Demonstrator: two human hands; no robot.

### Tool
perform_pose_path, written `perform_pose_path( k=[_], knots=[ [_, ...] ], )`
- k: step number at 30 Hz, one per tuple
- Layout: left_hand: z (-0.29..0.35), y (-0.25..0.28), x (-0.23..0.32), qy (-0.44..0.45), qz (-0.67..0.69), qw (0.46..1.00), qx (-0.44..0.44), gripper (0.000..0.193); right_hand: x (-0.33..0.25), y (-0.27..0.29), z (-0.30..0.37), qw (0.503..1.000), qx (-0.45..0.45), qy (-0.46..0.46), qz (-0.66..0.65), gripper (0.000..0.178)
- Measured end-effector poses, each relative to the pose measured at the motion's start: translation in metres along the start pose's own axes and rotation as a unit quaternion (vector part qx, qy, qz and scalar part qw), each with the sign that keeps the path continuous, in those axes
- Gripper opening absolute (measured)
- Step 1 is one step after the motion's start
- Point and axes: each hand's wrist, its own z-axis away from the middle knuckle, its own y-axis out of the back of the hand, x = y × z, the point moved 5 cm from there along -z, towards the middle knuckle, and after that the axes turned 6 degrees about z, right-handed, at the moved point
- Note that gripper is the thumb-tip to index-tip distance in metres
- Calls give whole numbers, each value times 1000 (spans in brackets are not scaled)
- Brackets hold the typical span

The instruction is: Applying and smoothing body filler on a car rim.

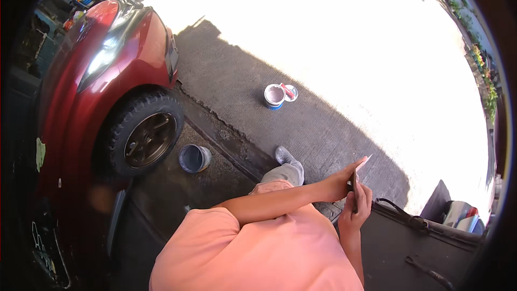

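The right hand (363, 200) grasps a thin dark tool (353, 184) between thumb and fingers, out ahead of the person's right side. The left hand (339, 181) reaches across to the tool's upper part; I cannot tell whether it grips. A pale tip (366, 161) sticks out above both hands. Ahead of the shoe (283, 154), an open tub (274, 97) of pale paste stands on the pavement (229, 86) beside a lid (293, 96). A grey bucket (195, 159) stands near the red car's front wheel (151, 139)
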Motion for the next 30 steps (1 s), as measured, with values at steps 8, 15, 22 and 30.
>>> perform_pose_path(
  k=[8,15,22,30],
  knots=[
    [-115,72,29,-31,48,992,112,88,19,-30,-133,995,-28,58,82,21],
    [-160,86,53,26,168,985,13,63,153,-34,-224,875,112,-423,-207,57],
    [-207,154,26,-10,93,917,389,48,144,-46,-253,894,93,-356,-256,66],
    [-277,143,19,-18,15,959,283,90,179,-86,-367,860,-218,-288,-361,52]
  ],
)
